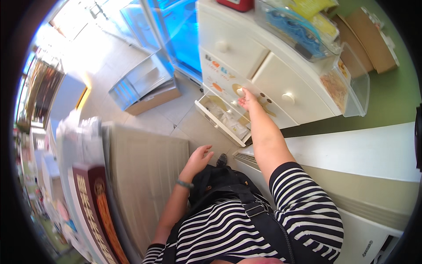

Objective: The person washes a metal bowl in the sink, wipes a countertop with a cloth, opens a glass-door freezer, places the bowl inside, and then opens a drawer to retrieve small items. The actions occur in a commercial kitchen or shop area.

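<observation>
My right hand (pixel 246 99) reaches out to a round white knob (pixel 241 92) on a drawer of a white chest of drawers (pixel 237 36); its fingertips are at the knob. Below it, a bottom drawer (pixel 221 117) stands pulled out, with small clear plastic bags and other small things inside. My left hand (pixel 199 160), with a band on the wrist, hangs in front of my body, fingers a little apart, holding nothing. Two further round knobs sit on the upper drawers, and printed animal pictures decorate the front.
Clear plastic containers (pixel 357 82) and a red object (pixel 235 4) stand on the chest. A cardboard box (pixel 153 99) lies on the tiled floor near a blue-lit glass door. To my left is a beige cabinet (pixel 148 158) with a dark red box (pixel 95 204); a white appliance (pixel 366 217) is at my right.
</observation>
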Demonstrator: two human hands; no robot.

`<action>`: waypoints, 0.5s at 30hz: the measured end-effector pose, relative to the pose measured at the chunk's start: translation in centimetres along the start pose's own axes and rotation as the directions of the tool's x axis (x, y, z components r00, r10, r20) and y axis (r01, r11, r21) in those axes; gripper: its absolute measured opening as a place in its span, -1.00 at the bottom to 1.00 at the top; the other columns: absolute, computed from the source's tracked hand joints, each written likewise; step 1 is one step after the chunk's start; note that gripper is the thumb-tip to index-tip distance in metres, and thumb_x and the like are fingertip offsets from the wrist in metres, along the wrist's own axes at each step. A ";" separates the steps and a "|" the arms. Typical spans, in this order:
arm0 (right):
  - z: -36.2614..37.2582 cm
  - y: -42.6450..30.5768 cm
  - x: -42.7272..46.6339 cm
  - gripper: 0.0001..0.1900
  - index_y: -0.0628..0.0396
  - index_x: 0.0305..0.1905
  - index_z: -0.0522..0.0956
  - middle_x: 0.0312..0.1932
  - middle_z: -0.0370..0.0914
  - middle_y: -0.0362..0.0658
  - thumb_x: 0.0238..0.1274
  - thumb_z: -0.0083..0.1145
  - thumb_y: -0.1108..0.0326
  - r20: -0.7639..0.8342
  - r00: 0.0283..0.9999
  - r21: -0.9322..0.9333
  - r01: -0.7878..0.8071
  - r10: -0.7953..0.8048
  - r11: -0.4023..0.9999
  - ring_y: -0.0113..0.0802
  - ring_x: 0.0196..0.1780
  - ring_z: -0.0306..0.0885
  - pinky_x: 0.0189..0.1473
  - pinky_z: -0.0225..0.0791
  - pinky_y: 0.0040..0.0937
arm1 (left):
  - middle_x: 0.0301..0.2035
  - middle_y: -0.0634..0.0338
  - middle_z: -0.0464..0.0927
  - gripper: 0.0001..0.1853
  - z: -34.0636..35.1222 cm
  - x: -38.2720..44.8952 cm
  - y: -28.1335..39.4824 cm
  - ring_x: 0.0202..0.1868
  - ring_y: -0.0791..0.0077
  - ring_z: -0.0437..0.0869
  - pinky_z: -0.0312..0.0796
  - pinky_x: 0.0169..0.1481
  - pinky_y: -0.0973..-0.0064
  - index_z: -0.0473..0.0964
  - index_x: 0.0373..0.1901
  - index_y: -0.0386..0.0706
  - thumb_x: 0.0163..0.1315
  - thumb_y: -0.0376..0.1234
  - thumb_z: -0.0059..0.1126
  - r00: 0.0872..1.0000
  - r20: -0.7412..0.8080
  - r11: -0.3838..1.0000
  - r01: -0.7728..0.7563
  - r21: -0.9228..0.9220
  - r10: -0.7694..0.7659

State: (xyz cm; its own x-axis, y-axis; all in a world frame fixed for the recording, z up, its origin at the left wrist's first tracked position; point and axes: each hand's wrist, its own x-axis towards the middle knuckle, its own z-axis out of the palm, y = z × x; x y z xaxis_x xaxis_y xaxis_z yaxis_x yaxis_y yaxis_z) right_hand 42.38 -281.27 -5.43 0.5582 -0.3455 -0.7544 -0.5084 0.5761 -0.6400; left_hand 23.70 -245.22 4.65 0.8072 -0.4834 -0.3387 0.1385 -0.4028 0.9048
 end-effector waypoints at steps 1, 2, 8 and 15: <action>0.4 0.1 0.5 -0.31 -0.02 0.27 0.42 0.15 0.40 0.01 0.13 0.37 -0.13 -0.001 0.999 0.024 -0.037 0.037 0.999 -0.07 0.11 0.48 0.10 0.45 -0.06 | 0.03 0.02 0.64 -0.57 -0.3 2.8 0.1 0.04 0.31 0.67 0.50 0.13 0.38 0.50 0.17 -0.33 0.39 -0.24 0.19 0.999 0.020 0.995 -0.033 0.090 0.031; 0.8 0.4 0.7 -0.35 -0.01 0.22 0.45 0.10 0.42 -0.02 0.14 0.37 -0.13 0.001 0.998 0.046 -0.070 0.070 0.997 -0.09 0.06 0.50 0.06 0.46 -0.07 | 0.00 0.02 0.65 -0.55 -0.8 5.5 0.4 0.02 0.31 0.67 0.49 0.12 0.38 0.50 0.18 -0.32 0.38 -0.23 0.20 0.997 0.040 0.982 -0.071 0.177 0.065; 1.2 2.2 -0.2 -0.51 -0.03 0.09 0.53 -0.08 0.55 -0.11 0.22 0.31 -0.09 0.110 0.989 0.212 -0.121 0.099 0.970 -0.16 -0.08 0.60 -0.06 0.52 -0.14 | -0.13 -0.04 0.71 -0.61 -2.1 21.6 -5.6 -0.06 0.32 0.69 0.51 0.06 0.34 0.60 0.06 -0.32 0.31 -0.24 0.23 0.975 -0.040 0.952 0.204 -0.226 -0.218; 2.7 2.1 -1.4 -0.74 -0.08 -0.11 0.54 -0.38 0.60 -0.21 0.28 0.22 0.03 -0.017 1.000 0.222 -0.018 0.022 0.975 -0.27 -0.29 0.68 -0.31 0.53 -0.26 | -0.28 0.13 0.66 -0.74 -8.7 32.0 -14.2 -0.26 0.32 0.67 0.52 -0.18 0.33 0.60 -0.08 -0.21 0.34 -0.25 0.12 0.926 -0.052 0.926 0.370 -0.074 -0.374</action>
State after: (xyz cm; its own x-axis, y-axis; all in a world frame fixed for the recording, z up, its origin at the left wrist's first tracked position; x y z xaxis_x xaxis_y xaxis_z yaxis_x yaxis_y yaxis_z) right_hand 42.32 -277.53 -5.35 0.5358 -0.3453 -0.7705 -0.3599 0.7321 -0.5783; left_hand 52.54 -248.21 -16.80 0.7256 -0.2570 -0.6384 0.4688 -0.4945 0.7319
